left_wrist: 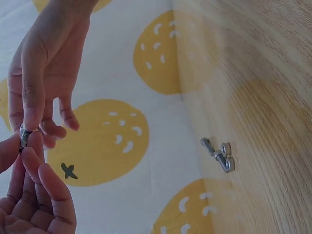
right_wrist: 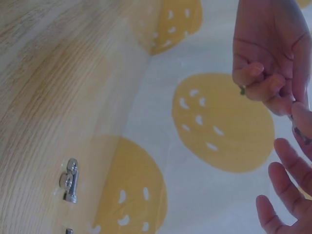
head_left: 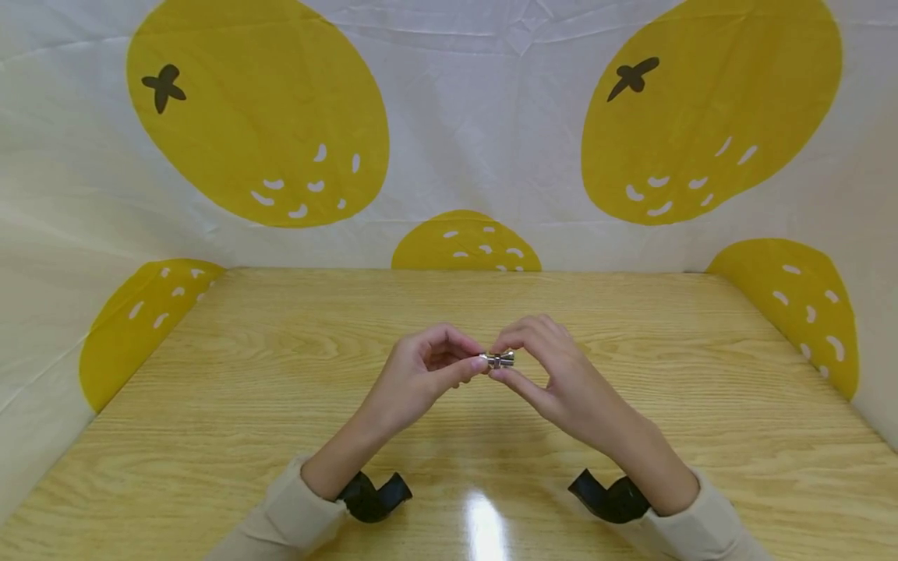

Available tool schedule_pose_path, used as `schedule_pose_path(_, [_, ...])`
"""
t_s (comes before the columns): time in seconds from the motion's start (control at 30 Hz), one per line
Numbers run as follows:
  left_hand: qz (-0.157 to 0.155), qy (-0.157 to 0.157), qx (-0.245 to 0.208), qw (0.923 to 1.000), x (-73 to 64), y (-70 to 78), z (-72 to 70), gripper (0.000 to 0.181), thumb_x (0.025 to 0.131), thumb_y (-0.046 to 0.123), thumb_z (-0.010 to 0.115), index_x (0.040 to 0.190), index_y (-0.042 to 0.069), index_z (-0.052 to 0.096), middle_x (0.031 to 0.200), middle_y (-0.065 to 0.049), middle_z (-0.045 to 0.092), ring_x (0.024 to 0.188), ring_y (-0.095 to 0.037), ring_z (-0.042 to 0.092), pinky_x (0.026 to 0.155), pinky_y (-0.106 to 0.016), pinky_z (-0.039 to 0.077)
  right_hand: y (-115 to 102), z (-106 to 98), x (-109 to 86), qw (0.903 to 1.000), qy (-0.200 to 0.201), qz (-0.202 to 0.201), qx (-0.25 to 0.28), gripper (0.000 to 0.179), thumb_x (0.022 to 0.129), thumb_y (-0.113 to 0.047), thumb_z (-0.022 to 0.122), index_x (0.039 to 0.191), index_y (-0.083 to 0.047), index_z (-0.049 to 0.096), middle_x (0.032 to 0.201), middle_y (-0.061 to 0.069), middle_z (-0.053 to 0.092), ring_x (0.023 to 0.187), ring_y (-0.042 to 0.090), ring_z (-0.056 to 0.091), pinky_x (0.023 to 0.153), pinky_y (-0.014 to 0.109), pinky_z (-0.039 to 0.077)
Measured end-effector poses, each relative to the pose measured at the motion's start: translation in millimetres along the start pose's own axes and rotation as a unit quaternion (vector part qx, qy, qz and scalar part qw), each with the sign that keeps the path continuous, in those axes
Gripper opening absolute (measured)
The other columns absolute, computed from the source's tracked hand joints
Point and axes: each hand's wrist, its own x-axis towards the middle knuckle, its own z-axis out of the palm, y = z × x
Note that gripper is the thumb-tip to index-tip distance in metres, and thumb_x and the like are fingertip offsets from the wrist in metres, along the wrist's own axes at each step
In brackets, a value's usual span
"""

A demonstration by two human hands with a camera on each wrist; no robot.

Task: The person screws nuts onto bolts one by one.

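Held above the wooden table (head_left: 266,374), the small metal bolt (head_left: 499,361) lies directly between the hands with its long axis running left to right, the left hand (head_left: 423,376) pinching its left end and the right hand (head_left: 554,375) gripping it between thumb and forefinger.

Metal piece (head_left: 507,359): one end hidden behind left hand (head_left: 417,382) fingertips, fine detail too small to tell. Right wrist view: right hand (right_wrist: 289,191) cut by edge; metal part (right_wrist: 69,231), well left of its fingers, cut off below.
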Motion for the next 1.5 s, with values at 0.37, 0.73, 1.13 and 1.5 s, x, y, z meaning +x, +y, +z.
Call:
schedule_pose_path(0.37, [-0.009,-0.005,0.002,0.9999,-0.8,0.7,1.5,0.012,0.088,0.015,0.065,0.097,0.008,0.064,0.090,-0.007,0.066,0.073,-0.016,0.060,0.063,-0.023,0.050,3.4,3.5,-0.6,0.9999,-0.002,0.006,-0.011,0.008,0.093,-0.014,0.056,0.086,-0.015,0.060,0.096,-0.006,0.058,0.098,0.012,0.048,0.087,0.034,0.038])
schedule_pose_path(0.73, [-0.008,-0.002,-0.004,1.0000,-0.5,-0.3,2.0,0.013,0.088,0.015,0.065,0.097,0.006,0.063,0.090,-0.008,0.066,0.072,-0.015,0.059,0.064,-0.024,0.050,0.7,-3.2,-3.5,0.9967,-0.026,0.077,0.004,0.011,0.092,-0.019,0.058,0.101,-0.015,0.064,0.101,-0.007,0.060,0.098,0.010,0.051,0.082,0.030,0.046])
schedule_pose_path(1.13, [0.003,-0.004,-0.013,0.9999,-0.9,1.2,0.4,0.016,0.088,0.014,0.064,0.098,0.002,0.063,0.088,-0.015,0.064,0.071,-0.014,0.058,0.065,-0.024,0.050,1.4,-1.0,0.1,0.9988,0.016,-0.043,0.017,0.021,0.084,-0.005,0.067,0.102,-0.011,0.059,0.098,-0.004,0.059,0.092,0.010,0.051,0.081,0.020,0.045])
schedule_pose_path(1.5, [0.003,-0.018,-0.006,0.9998,-2.0,2.2,3.0,0.016,0.088,0.014,0.065,0.098,0.002,0.062,0.092,-0.013,0.067,0.073,-0.016,0.060,0.065,-0.024,0.051,4.7,5.2,-2.6,0.9999,-0.003,0.007,0.008,0.011,0.096,-0.015,0.051,0.087,-0.013,0.056,0.089,-0.010,0.056,0.088,0.007,0.047,0.078,0.026,0.040])
